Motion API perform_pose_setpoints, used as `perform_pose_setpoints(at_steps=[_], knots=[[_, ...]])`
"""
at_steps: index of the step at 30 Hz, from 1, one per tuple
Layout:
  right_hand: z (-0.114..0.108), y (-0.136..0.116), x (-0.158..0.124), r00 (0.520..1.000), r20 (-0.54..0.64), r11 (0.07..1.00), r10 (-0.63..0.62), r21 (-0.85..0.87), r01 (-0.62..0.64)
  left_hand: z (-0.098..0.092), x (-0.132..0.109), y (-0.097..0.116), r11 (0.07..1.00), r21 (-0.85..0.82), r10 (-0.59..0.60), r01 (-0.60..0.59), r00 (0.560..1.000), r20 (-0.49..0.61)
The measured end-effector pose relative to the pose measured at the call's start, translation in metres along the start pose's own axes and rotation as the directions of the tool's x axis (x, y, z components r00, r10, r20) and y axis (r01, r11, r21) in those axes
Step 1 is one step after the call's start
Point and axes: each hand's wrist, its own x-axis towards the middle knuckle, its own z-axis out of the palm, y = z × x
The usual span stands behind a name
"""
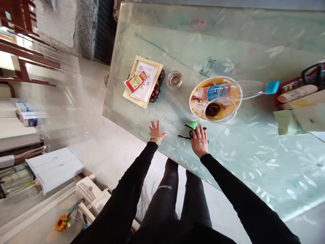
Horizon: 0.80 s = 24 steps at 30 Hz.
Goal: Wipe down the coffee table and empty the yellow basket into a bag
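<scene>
My left hand (156,133), with a green bangle on the wrist, hovers at or rests on the near edge of the table with its fingers spread; nothing is in it. To its right, my right hand (199,139) lies with outstretched fingers over a small black-and-green bundle (191,125), which looks like folded fabric. A thin black cord (184,137) sticks out from the bundle to the left. The palm hides part of the bundle, so its exact kind does not show.
A glass-like covered table (254,162) bears a round tray (194,86) with a plastic bottle (228,90) and a clear cup (228,117). Near them are a small glass bowl (175,79), papers (149,76) over dark red fruit (157,87), and a red basket (279,93) at right.
</scene>
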Motion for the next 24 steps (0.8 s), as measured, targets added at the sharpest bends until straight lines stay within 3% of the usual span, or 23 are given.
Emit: perform_pose_setpoints(at_steps=[4,7,13,16,18,21,22,23,24], knots=[[0.001,0.000,0.007,1.000,0.007,1.000,-0.021,-0.018,0.021,0.008,0.008,-0.016,0.984,0.154,0.078,-0.085,0.996,0.051],[0.003,-0.018,0.036,0.996,0.034,0.997,-0.078,-0.008,0.079,0.010,0.009,-0.016,0.972,0.202,0.113,-0.122,0.992,0.059],[0.010,-0.072,0.153,0.980,0.027,0.979,-0.198,0.049,0.196,0.013,0.004,-0.014,0.985,0.132,0.108,-0.112,0.993,0.037],[0.016,-0.098,0.214,0.982,-0.009,0.981,-0.187,0.056,0.188,0.012,0.004,-0.019,0.988,0.070,0.135,-0.138,0.990,0.040],[0.022,-0.114,0.235,0.988,-0.054,0.988,-0.146,0.044,0.149,0.001,0.005,-0.028,0.982,0.008,0.188,-0.188,0.981,0.058],[0.031,-0.128,0.207,0.991,-0.082,0.994,-0.106,0.014,0.107,-0.043,-0.005,-0.042,0.916,-0.306,0.312,-0.260,0.940,0.137],[0.033,-0.129,0.183,0.992,-0.063,0.994,-0.108,0.001,0.108,-0.064,-0.015,-0.045,0.824,-0.494,0.401,-0.276,0.901,0.165],[0.035,-0.129,0.153,0.992,-0.009,0.992,-0.128,-0.011,0.128,-0.087,-0.028,-0.048,0.670,-0.693,0.525,-0.267,0.830,0.188],[0.038,-0.127,0.122,0.986,0.057,0.987,-0.155,-0.026,0.157,-0.110,-0.043,-0.051,0.453,-0.865,0.667,-0.218,0.726,0.166]])
